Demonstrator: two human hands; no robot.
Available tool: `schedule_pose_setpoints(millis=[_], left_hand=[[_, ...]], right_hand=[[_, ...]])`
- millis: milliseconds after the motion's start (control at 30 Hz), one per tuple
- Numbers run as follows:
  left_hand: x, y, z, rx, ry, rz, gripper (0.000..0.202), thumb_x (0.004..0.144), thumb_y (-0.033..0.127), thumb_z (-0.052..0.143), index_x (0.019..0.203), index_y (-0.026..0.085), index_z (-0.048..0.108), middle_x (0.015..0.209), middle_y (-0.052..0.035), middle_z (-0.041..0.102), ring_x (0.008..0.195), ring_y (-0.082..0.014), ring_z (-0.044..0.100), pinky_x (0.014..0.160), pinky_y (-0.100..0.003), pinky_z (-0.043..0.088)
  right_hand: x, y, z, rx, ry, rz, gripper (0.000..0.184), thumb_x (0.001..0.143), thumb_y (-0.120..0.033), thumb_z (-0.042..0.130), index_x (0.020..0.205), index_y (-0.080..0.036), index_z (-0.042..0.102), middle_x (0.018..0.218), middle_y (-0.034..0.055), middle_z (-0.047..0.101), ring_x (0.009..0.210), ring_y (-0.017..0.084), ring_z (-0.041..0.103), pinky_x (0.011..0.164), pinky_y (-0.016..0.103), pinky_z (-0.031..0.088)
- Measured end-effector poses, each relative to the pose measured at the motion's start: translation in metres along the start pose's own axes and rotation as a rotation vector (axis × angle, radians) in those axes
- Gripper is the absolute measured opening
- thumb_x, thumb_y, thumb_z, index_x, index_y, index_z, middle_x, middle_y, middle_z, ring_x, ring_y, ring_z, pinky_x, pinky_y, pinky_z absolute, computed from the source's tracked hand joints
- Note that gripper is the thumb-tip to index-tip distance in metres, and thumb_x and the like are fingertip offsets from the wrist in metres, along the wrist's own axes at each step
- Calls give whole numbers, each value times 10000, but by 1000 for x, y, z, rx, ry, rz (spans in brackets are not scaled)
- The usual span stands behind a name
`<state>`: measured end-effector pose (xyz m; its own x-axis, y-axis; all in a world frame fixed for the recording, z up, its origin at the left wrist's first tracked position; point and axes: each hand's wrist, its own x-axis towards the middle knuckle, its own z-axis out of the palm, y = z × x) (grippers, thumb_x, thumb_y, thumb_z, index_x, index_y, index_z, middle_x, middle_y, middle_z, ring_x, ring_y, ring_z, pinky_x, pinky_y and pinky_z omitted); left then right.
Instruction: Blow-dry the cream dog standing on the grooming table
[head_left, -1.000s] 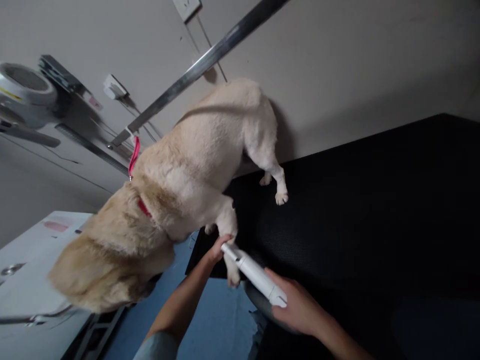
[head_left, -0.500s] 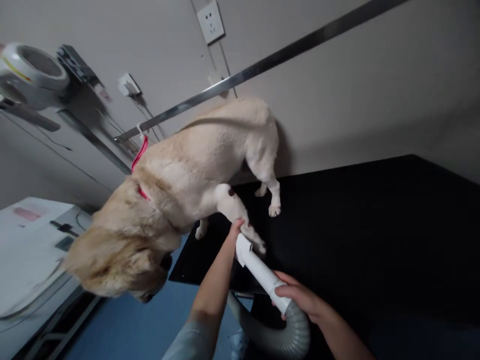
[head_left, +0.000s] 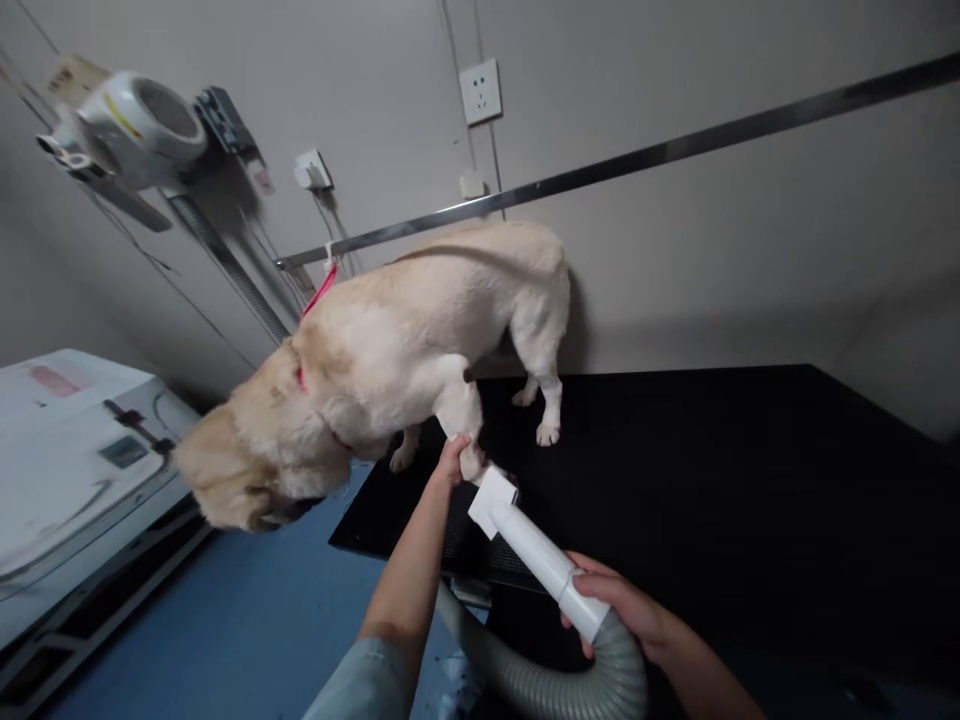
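Note:
A cream-coloured dog (head_left: 420,310) stands on a black table (head_left: 675,480), its head lowered past the table's left edge. My left hand (head_left: 452,460) is closed around the lower part of its raised front leg (head_left: 459,408). In my right hand (head_left: 611,600) is a white dryer nozzle (head_left: 536,545) with a wide flat tip, and the fingers wrap round its rear end. The tip lies close to the dog's front paw and partly hides it. A grey ribbed hose (head_left: 577,685) curves down and left from the nozzle. A pink strap (head_left: 321,292) runs from the dog's neck to a metal bar.
The metal bar (head_left: 600,170) crosses above the dog, along the wall. A white dryer unit (head_left: 146,125) hangs at upper left. Wall sockets (head_left: 480,92) sit behind the bar. At left stands a white cabinet-like unit (head_left: 82,450); blue floor (head_left: 225,610) lies below.
The view has turned and shifted. The nozzle tip has come away from my left hand, nearer the paw's end. The dog's head appears higher and further right; both grips stay.

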<state>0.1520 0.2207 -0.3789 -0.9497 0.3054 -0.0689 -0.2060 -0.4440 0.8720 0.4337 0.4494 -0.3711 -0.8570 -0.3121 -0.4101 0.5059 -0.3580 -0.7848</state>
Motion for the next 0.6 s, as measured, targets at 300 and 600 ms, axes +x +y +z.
schedule_pose_setpoints(millis=[300, 600], left_hand=[[-26, -6, -24, -5, -47, -72, 374, 630, 432, 904, 730, 183, 643, 573, -5, 653, 503, -159, 623, 525, -275, 497], [-35, -16, -41, -43, -44, -84, 437, 513, 480, 936, 699, 176, 683, 630, -49, 705, 567, -183, 642, 584, -306, 530]], right_hand=[[13, 0, -2, -38, -91, -18, 601, 741, -445, 751, 1262, -170, 632, 808, 39, 728, 674, 206, 722, 466, 253, 545], [20, 11, -10, -39, -180, 27, 509, 828, -547, 671, 1162, -175, 578, 741, 81, 761, 476, 174, 654, 451, 252, 498]])
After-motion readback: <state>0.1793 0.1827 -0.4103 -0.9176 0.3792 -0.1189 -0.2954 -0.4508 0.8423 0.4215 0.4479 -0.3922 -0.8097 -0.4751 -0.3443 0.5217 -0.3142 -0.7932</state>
